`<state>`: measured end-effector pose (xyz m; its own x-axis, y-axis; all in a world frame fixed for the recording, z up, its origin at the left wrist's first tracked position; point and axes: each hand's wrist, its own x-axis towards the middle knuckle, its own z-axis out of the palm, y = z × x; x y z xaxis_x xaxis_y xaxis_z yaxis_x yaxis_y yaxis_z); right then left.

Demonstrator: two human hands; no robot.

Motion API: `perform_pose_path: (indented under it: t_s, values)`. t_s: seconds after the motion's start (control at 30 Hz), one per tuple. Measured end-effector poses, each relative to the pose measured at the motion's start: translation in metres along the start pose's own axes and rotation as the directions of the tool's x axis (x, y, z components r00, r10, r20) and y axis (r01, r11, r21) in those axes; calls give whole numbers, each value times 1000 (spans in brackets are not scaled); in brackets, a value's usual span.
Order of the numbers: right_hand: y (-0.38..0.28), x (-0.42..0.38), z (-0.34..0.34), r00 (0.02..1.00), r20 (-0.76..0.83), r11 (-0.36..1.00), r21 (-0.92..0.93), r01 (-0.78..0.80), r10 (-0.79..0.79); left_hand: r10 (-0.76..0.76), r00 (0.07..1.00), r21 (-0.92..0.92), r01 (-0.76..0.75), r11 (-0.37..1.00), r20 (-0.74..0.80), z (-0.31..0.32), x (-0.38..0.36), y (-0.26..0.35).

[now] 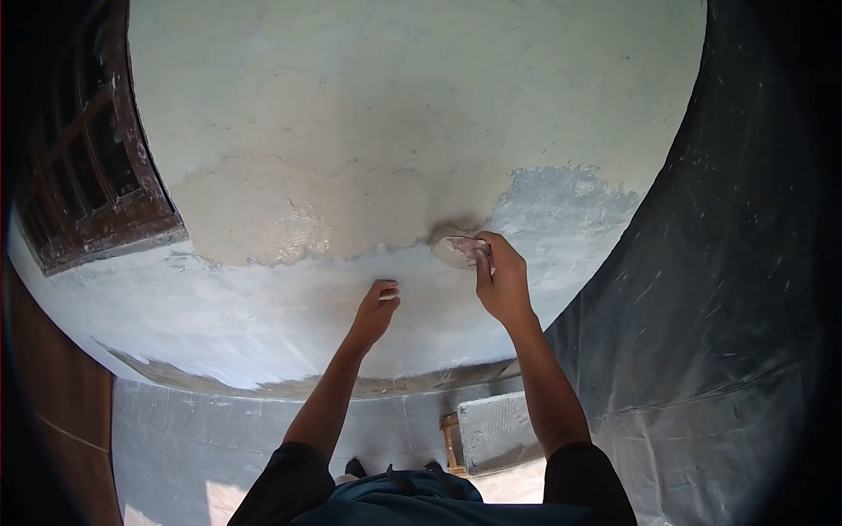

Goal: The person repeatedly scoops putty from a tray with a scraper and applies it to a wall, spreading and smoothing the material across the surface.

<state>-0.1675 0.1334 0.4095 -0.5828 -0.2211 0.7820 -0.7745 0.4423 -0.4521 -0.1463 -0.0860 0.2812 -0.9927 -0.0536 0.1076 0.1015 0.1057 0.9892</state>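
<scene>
In the head view my right hand (503, 276) is closed round a flat, rounded putty scraper (458, 252), pinkish and smeared with pale filler. Its blade lies against or just off the wall (386, 210), along the ragged border between a beige coat and a bluish-white lower coat; contact is hard to judge. Left of it and a little lower, my left hand (377, 309) hangs before the white part with its fingers curled in. A whitish spot shows between those fingers, but whether it is a held thing I cannot make out.
A brown window frame (132, 215) is at the left. Dark plastic sheeting (702, 289) hangs at the right. Grey covering (202, 430) lies on the floor. By my feet stands a plaster-smeared grey board (495, 430) with a wooden edge (453, 443).
</scene>
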Motion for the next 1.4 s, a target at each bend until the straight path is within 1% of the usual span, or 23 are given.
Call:
perform_pose_path:
  t_s: [0.17, 0.23, 0.27, 0.37, 0.4, 0.47, 0.5, 0.57, 0.63, 0.7, 0.77, 0.83, 0.9, 0.97, 1.0, 1.03, 1.1, 1.13, 1.17, 1.23, 1.27, 1.37, 1.4]
  values:
    - [15, 8, 20, 998, -32, 998, 12, 58, -58, -27, 990, -57, 19, 998, -138, 11, 4, -3]
    - [17, 13, 18, 991, -118, 998, 6, -59, 59, -10, 988, -54, 1, 999, -155, 11, 6, -5]
    - [27, 13, 15, 983, -183, 999, -27, -39, 33, -6, 987, -58, -3, 998, -164, 10, 7, -6]
    - [27, 4, -2, 933, -221, 953, 165, -253, 285, -5, 983, -84, -10, 996, -181, 12, 7, -6]
    - [25, 6, -3, 937, -209, 955, 158, -250, 280, 4, 979, -60, -17, 998, -203, 13, 8, -6]
    - [22, 8, 1, 988, -101, 992, 69, -107, 114, 6, 974, -42, -16, 999, -226, 17, 8, -7]
    - [24, 11, 2, 989, -94, 992, 67, -110, 116, 33, 965, -15, -39, 999, -259, 20, 8, -7]
    - [30, 20, 7, 993, -99, 995, -85, 54, -63, 61, 954, 7, -62, 998, -295, 23, 8, -5]
    - [26, 27, -6, 993, -111, 995, -96, 18, -29, 58, 951, 6, -59, 998, -305, 23, 8, -4]
    - [22, 29, -16, 993, -106, 999, -15, -51, 49, 71, 945, -8, -78, 997, -320, 23, 9, -6]
    - [24, 32, -15, 1000, -28, 1000, -8, 10, -11, 73, 943, -24, -86, 996, -325, 26, 9, -9]
    - [19, 40, -12, 939, 112, 912, -225, 344, -326, 96, 932, -6, -104, 995, -350, 27, 9, -8]
    - [20, 49, -17, 955, 129, 927, -236, 292, -268, 89, 929, -14, -100, 995, -358, 28, 8, -8]
    - [19, 58, -24, 983, 36, 967, -175, 186, -183, 87, 923, -25, -104, 994, -376, 27, 9, -8]
    - [12, 57, -25, 994, 62, 988, -128, 92, -85, 94, 919, -20, -110, 994, -382, 27, 9, -8]
    - [12, 56, -22, 994, 68, 987, -131, 94, -86, 99, 917, -15, -114, 993, -385, 28, 9, -8]
    - [13, 53, -15, 945, 203, 940, -179, 292, -255, 113, 913, -11, -128, 992, -392, 31, 12, -13]
    - [14, 56, -12, 932, 169, 909, -221, 354, -322, 133, 906, -1, -146, 989, -402, 31, 14, -15]
    - [13, 57, -16, 931, 170, 906, -226, 357, -324, 136, 906, -5, -150, 989, -400, 31, 15, -17]
    - [10, 60, -22, 994, 33, 990, -87, 108, -105, 134, 901, 15, -140, 990, -412, 31, 16, -18]
    - [10, 59, -24, 998, -2, 997, -34, 70, -70, 136, 900, 13, -143, 990, -414, 32, 18, -18]
    - [13, 52, -16, 985, 96, 983, -99, 153, -143, 171, 893, 51, -165, 985, -417, 32, 16, -21]
    - [19, 52, -12, 979, 77, 960, -195, 198, -186, 166, 896, 55, -158, 986, -412, 33, 17, -20]
